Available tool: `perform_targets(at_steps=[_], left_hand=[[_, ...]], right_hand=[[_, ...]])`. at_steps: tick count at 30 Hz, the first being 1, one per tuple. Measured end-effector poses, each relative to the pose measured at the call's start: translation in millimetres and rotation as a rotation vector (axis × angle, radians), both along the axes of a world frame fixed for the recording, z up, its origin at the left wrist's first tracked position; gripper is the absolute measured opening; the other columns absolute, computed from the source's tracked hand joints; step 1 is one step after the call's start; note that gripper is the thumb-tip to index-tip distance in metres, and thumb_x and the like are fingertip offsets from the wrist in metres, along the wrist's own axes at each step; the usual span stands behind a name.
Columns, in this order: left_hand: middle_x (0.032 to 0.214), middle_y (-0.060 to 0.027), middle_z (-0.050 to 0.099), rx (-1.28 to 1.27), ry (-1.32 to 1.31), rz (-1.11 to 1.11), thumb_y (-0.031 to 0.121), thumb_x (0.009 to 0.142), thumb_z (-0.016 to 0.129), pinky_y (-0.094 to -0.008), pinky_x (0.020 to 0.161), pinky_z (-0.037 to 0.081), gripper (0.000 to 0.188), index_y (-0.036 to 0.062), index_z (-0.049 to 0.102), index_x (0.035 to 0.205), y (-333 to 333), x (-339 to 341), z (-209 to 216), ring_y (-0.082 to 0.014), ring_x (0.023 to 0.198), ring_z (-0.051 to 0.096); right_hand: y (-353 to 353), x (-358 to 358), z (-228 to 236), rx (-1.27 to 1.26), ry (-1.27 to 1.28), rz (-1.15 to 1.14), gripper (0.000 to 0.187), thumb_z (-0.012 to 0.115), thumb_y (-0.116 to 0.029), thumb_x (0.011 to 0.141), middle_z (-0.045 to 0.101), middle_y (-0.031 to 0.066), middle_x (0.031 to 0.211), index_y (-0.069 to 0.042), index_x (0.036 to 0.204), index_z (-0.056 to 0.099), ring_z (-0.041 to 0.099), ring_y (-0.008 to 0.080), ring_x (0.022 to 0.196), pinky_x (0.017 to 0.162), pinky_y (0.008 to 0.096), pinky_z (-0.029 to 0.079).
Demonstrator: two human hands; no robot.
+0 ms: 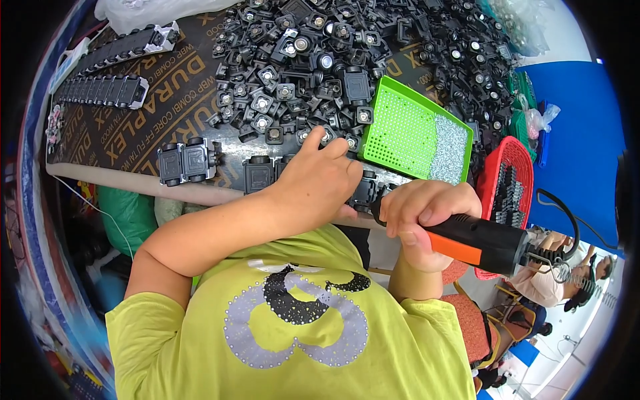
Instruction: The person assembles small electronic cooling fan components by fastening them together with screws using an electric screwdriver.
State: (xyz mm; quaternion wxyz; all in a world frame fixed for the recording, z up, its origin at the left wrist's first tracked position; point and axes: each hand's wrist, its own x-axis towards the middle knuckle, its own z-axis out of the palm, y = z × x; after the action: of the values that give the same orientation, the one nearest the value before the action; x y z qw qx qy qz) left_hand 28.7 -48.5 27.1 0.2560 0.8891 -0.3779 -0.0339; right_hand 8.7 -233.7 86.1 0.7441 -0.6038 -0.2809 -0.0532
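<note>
My right hand [430,217] is wrapped round a black and orange electric screwdriver [480,241], held nearly level with its nose pointing left. That nose meets a small black toy car chassis [364,191] at the table's near edge. Against the left side of this chassis my left hand [323,175] is closed, thumb below and fingers bent over; its grip is partly hidden. More black chassis [259,175] stick out beside my left wrist. A joined pair of chassis [187,162] sits farther left.
A big heap of black wheeled parts [300,73] covers the far table. Right of it, a green perforated tray [403,123] carries small silvery screws [451,148]. A red basket [527,157] contains black parts. Rows of chassis [100,90] lie at left. A coiled cord [567,273] trails from the screwdriver.
</note>
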Motion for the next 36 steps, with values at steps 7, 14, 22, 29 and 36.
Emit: perform_targets(at_steps=[7, 14, 22, 29, 36], left_hand=[[0.092, -0.0078, 0.064, -0.003, -0.016, -0.004, 0.039, 0.065, 0.087, -0.0508, 0.104, 0.035, 0.055, 0.0033, 0.064, 0.1, -1, 0, -3, -0.0257, 0.106, 0.055], [0.088, -0.0064, 0.064, -0.02, -0.059, 0.002, 0.038, 0.067, 0.086, -0.0534, 0.105, 0.035, 0.05, 0.0028, 0.065, 0.095, -2, 0, -7, -0.0255, 0.104, 0.056], [0.085, -0.007, 0.065, -0.017, -0.066, -0.023, 0.043, 0.069, 0.083, -0.0564, 0.106, 0.034, 0.05, 0.0028, 0.064, 0.094, -3, 1, -6, -0.0264, 0.104, 0.056], [0.087, -0.0082, 0.065, 0.056, -0.079, -0.039, 0.042, 0.074, 0.082, -0.0593, 0.108, 0.032, 0.06, -0.0013, 0.064, 0.112, -5, -2, -4, -0.0284, 0.11, 0.053], [0.098, -0.0098, 0.06, 0.065, -0.141, -0.017, 0.02, 0.081, 0.076, -0.0596, 0.105, 0.032, 0.067, 0.0029, 0.054, 0.142, -2, -8, 19, -0.0305, 0.11, 0.052]], right_hand=[[3, -1, -13, -0.079, -0.033, 0.02, 0.035, 0.077, 0.004, 0.081, 0.062, 0.0089, 0.074, -0.008, 0.099, 0.049, 0.06, 0.0211, 0.057, 0.058, 0.0393, 0.054], [9, -8, -16, -0.156, -0.04, -0.051, 0.031, 0.072, 0.006, 0.085, 0.061, 0.0089, 0.074, -0.008, 0.098, 0.048, 0.059, 0.021, 0.056, 0.059, 0.0396, 0.054], [12, -15, -21, -0.121, 0.021, -0.239, 0.032, 0.073, 0.004, 0.086, 0.061, 0.0081, 0.073, -0.008, 0.098, 0.046, 0.06, 0.0205, 0.057, 0.059, 0.0391, 0.054], [-21, 5, 2, 0.122, -0.021, 0.196, 0.045, 0.09, -0.02, 0.08, 0.062, 0.0069, 0.075, -0.008, 0.102, 0.053, 0.062, 0.0218, 0.061, 0.059, 0.0404, 0.053], [-39, 55, -14, 0.041, -0.035, -0.507, 0.03, 0.067, 0.016, 0.085, 0.06, 0.0119, 0.073, -0.003, 0.099, 0.049, 0.059, 0.0186, 0.055, 0.054, 0.0319, 0.053]])
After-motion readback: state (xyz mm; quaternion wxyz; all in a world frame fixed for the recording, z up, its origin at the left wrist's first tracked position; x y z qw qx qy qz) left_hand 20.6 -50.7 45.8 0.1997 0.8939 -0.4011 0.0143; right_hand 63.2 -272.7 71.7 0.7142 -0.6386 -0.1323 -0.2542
